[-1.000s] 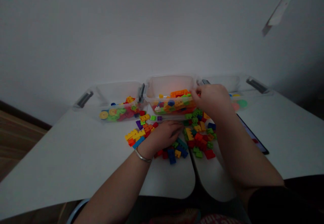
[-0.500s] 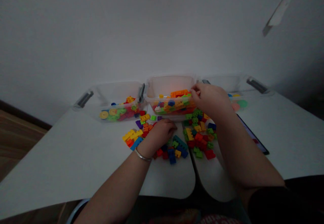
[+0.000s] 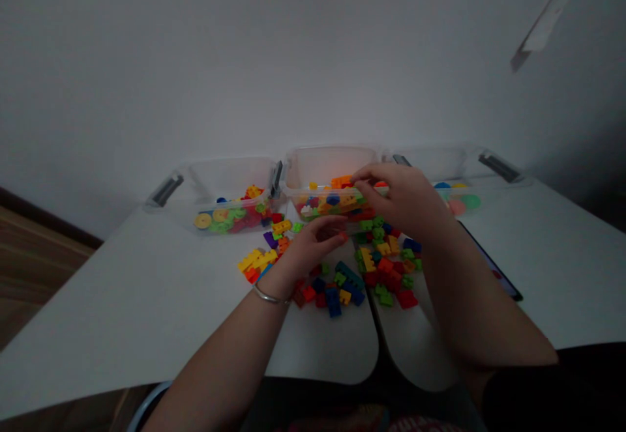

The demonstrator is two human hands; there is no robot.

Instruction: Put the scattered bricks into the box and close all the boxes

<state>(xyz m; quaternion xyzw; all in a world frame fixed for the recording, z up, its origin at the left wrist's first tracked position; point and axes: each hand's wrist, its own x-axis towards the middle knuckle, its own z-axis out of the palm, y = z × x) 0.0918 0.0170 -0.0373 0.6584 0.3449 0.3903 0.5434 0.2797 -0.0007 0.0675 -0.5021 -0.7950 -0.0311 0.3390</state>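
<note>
My left hand (image 3: 315, 246), wearing a silver bangle (image 3: 268, 296), hovers over the loose toy bricks with its fingers curled. A small red toy brick (image 3: 344, 237) shows at its thumb tip. My right hand (image 3: 398, 194) reaches over the front rim of the middle clear plastic box (image 3: 332, 155), its thumb and fingers drawn together beside an orange brick (image 3: 341, 182). What it pinches, if anything, is too small to make out. Below the hands, mixed bricks (image 3: 333, 302) lie in a left heap and a right heap (image 3: 388, 275).
A left clear box (image 3: 229, 165) holds bricks and wheel-like pieces. The right clear box (image 3: 440, 155) holds round pieces, partly behind my right arm. A tablet or phone (image 3: 503, 282) lies right. A gap (image 3: 374, 321) separates two white tabletops (image 3: 171, 302); a wall stands behind.
My left hand has lifted off the heap and turned, so the red brick at its thumb now shows. My right hand has shifted left over the middle box.
</note>
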